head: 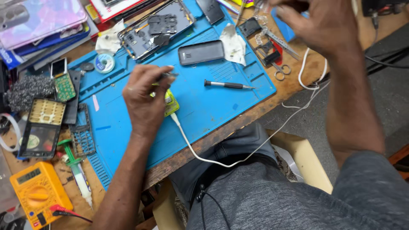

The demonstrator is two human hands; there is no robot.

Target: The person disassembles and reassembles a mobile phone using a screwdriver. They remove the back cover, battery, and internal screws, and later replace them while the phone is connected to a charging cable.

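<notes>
Two hands busy: left hand (145,100) pinching tweezers (169,75) over small yellow-green board (171,103), right hand (321,23) raised, contents unclear; risking slip, white cable (191,147) tugging board

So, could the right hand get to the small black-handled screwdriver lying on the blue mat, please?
Probably yes: the screwdriver lies alone on the blue mat, nothing covers it, and the right hand is raised just beyond.
</notes>
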